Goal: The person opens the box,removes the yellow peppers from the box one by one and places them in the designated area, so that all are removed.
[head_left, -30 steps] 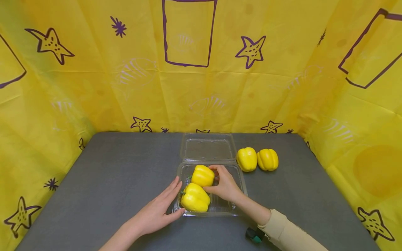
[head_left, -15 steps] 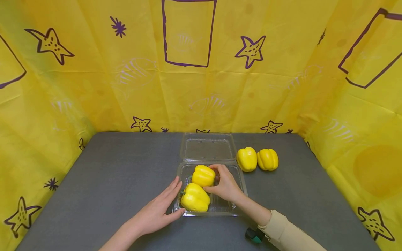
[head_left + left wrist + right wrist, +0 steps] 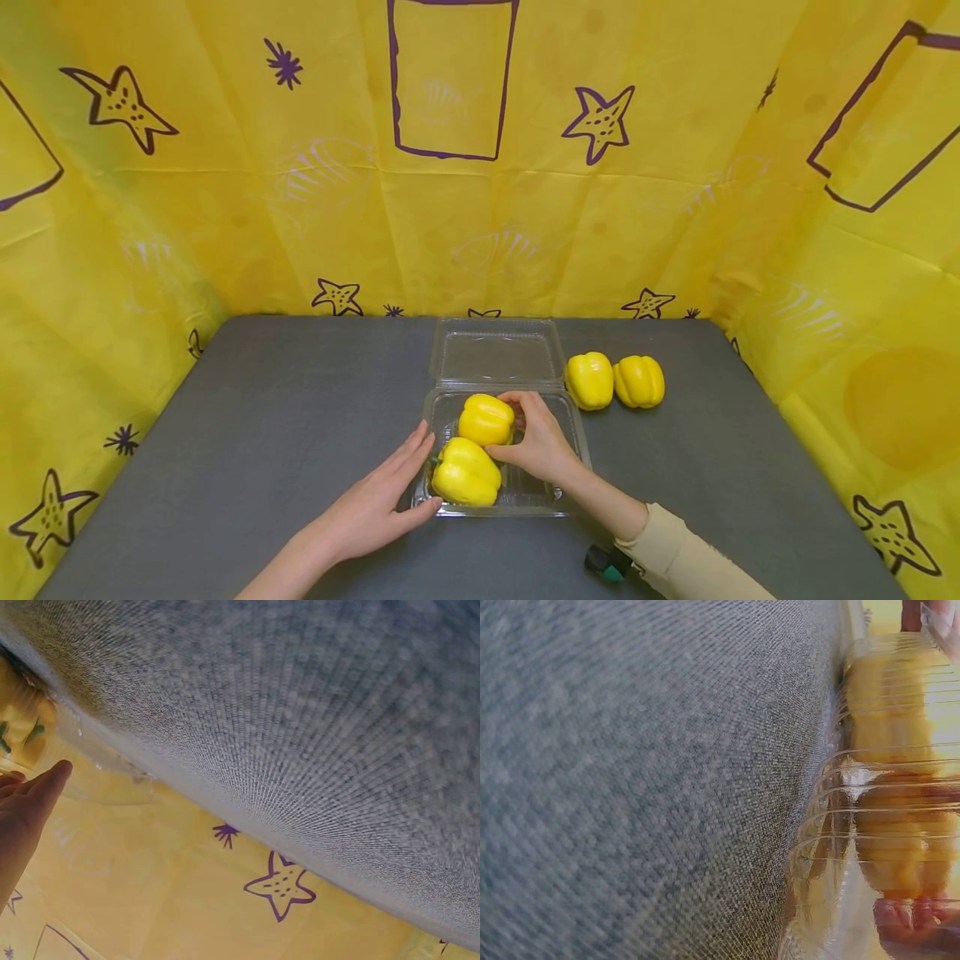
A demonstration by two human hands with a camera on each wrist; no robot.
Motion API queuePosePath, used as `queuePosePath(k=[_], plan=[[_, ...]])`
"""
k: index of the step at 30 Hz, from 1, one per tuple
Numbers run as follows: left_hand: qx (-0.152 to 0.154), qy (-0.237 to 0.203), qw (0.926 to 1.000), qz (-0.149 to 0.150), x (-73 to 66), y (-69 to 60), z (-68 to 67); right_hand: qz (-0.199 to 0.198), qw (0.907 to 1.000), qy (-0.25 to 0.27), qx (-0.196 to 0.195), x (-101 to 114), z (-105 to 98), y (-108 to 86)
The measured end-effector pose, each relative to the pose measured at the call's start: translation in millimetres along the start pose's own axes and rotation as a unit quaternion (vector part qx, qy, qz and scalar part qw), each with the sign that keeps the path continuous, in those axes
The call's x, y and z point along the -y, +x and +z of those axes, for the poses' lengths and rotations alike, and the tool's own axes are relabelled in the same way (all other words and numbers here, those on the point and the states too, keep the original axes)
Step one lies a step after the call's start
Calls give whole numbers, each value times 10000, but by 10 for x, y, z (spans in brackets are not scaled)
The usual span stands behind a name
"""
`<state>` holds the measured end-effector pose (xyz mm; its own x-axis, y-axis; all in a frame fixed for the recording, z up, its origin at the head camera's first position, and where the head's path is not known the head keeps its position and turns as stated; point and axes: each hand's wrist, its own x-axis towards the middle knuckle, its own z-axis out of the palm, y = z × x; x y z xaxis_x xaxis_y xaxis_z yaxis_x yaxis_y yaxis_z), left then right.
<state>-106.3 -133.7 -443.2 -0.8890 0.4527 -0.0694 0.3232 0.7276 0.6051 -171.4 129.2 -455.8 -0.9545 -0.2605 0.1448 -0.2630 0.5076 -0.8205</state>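
A clear plastic clamshell container (image 3: 536, 502) lies open on the table, its lid (image 3: 497, 352) folded back flat. Two yellow bell peppers sit in its base, a front one (image 3: 467, 473) with a green stem pointing left and a rear one (image 3: 486, 420). My right hand (image 3: 538, 442) holds the rear bell pepper from its right side, fingers and thumb curved round it. Along the container's left edge my left hand (image 3: 378, 504) rests with straight fingers, thumb at the front corner. Through the ribbed plastic wall, the right wrist view shows both peppers (image 3: 889, 712) blurred.
Two more yellow bell peppers, one (image 3: 589, 381) beside the container's right rear corner and another (image 3: 639, 382) touching it, stand on the grey table (image 3: 300, 400). A yellow patterned cloth (image 3: 480, 200) surrounds the table's back and sides. A black-and-green object (image 3: 606, 563) shows by the right sleeve.
The rear bell pepper has shifted very slightly to the right in my right hand. My left hand and the container have stayed in place.
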Motion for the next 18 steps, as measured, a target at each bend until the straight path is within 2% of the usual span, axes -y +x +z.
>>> queuePosePath(k=[18], plan=[[-75,74,9999,55,1,-2,4,-319,9988,-343,-172,4,-50,-30]])
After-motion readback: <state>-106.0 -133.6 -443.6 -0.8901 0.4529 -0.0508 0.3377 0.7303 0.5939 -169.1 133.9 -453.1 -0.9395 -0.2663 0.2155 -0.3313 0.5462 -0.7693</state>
